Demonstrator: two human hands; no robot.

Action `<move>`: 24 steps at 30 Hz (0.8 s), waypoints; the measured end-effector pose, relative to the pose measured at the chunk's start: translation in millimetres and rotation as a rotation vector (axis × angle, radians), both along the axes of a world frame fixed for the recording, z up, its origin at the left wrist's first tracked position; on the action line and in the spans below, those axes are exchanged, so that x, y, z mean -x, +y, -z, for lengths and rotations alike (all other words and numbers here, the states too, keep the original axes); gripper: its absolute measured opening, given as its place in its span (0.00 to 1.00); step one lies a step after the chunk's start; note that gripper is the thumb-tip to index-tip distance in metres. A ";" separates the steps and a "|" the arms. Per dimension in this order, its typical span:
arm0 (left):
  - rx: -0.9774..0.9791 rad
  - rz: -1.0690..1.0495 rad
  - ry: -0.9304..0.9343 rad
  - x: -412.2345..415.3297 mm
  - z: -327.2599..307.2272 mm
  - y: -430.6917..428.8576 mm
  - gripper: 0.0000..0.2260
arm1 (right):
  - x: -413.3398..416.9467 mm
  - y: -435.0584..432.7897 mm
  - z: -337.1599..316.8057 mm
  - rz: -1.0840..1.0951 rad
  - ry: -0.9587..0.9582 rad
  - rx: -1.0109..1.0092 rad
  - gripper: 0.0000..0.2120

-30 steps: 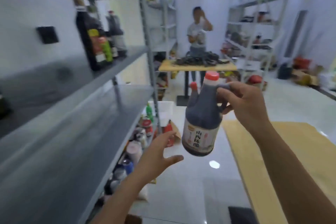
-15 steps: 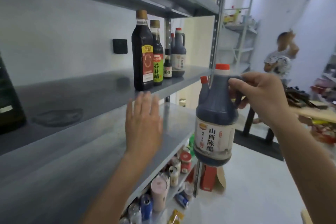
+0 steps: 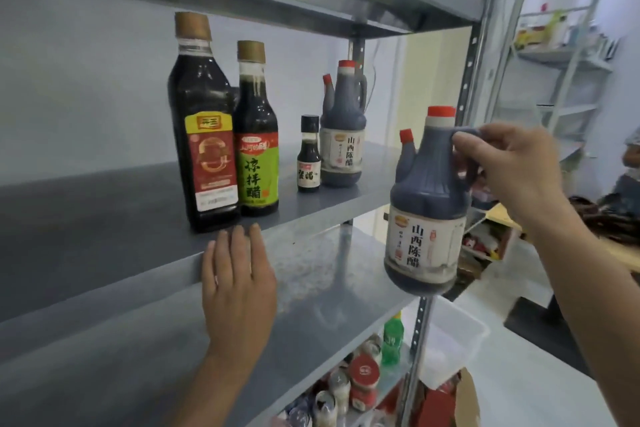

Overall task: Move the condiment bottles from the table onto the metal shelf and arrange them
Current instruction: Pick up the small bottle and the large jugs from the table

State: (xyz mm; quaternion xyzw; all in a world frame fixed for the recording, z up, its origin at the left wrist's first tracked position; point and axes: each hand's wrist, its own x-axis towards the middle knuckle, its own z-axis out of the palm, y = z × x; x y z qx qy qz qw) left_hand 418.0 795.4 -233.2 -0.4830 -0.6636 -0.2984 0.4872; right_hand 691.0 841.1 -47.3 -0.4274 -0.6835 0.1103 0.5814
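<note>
The right hand [image 3: 512, 177] grips the dark, red-capped plastic vinegar jug [image 3: 427, 215] by its handle, hanging beside the grey metal shelf [image 3: 104, 218]. The left hand [image 3: 239, 284], fingers open, rests on the shelf edge. Best lift it clear of the edge, then set it upright beside the matching jug [image 3: 343, 135].

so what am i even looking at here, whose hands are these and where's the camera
There is no robot here. The picture comes from a wide-angle camera worn on a person's head, looking forward and down, so the two arms are that person's own. The right hand holds a dark vinegar jug by its handle, in the air in front of the metal shelf. The left hand rests open, fingers at the shelf's front edge. On the shelf stand four bottles: a tall dark bottle, a green-labelled bottle, a tiny bottle and a matching jug. More containers sit lower down.
</note>
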 end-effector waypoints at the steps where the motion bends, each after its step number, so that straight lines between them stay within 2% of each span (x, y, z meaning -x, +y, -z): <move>1: -0.013 -0.021 0.027 -3.9 3.2 10.9 0.20 | -0.6 15.2 -1.8 0.008 0.004 -0.011 0.07; 7: -0.068 0.004 0.125 -37.0 8.7 72.4 0.20 | -0.7 95.1 -18.5 -0.002 0.010 -0.069 0.03; 11: -0.108 -0.007 0.142 -52.1 7.5 101.4 0.17 | -0.3 139.2 -36.3 -0.041 0.034 -0.070 0.05; 17: -0.279 -0.080 0.166 -55.1 9.3 123.6 0.21 | 2.1 206.5 -52.0 -0.219 0.112 -0.108 0.04; 24: -0.368 -0.181 0.172 -58.5 5.7 134.9 0.16 | 16.6 271.5 -41.0 -0.411 0.196 -0.059 0.05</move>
